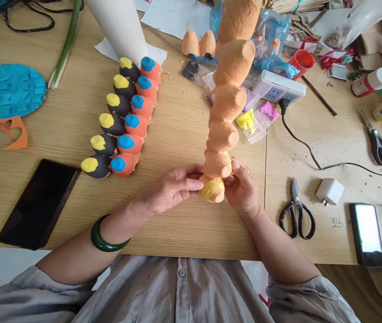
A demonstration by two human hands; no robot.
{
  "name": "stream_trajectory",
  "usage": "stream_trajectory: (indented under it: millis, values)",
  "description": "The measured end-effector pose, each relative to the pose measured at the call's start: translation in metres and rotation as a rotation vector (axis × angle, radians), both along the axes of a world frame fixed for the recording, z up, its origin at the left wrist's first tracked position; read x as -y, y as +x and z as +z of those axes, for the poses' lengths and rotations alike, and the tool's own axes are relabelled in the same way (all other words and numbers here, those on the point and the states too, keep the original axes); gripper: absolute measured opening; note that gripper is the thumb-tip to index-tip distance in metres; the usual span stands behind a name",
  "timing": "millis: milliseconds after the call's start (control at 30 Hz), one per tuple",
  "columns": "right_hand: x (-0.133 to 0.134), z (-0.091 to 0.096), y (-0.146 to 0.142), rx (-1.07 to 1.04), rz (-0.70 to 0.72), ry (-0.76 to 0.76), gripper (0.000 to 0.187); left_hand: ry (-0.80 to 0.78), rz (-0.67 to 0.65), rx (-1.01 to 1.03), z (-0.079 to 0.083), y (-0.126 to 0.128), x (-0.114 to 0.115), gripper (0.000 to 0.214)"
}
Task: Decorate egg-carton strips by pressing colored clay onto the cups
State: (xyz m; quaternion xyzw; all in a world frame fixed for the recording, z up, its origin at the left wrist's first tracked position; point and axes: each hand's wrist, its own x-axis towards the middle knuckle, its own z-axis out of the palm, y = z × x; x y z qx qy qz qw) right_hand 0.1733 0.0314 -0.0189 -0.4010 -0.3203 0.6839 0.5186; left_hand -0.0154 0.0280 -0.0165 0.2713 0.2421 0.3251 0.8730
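Note:
A long strip of orange egg carton [223, 134] stretches away from me over the table. Yellow clay [211, 189] is spread over part of its nearest cup. My left hand [175, 190] grips that end from the left, its fingertips pressed on the cup. From the right, my right hand [243, 186] is closed on the same end, and its fingertips are partly hidden behind the carton. A little yellow shows by its thumb. To the left lies a double row of egg carton cups [120, 121], black with yellow clay tips and orange-red with blue tips.
Left of me are a black phone [39, 202] and a blue oval piece [11, 91]. On the right lie black-handled scissors [297, 211], a white charger [330, 191] and a lit phone [366, 233]. Clay bags [258, 119] and a power strip [280, 87] sit farther back.

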Motion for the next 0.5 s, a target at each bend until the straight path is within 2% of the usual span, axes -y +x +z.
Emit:
stream_trajectory:
  millis: [167,367,500]
  values:
    - [-0.0008,-0.0021,0.0006,-0.023,-0.005,0.004,0.057,0.071,-0.004,-0.058,0.0021,0.0007,0.0007,0.035]
    - [-0.0023,-0.001,-0.0011,-0.047,-0.012,-0.042,0.054,0.055,-0.021,-0.046,0.0006,-0.0001,0.0009,0.04]
    - [-0.0031,-0.0002,-0.0014,-0.033,-0.013,-0.056,0.056,-0.005,0.013,-0.041,-0.0011,0.0018,0.0012,0.04]
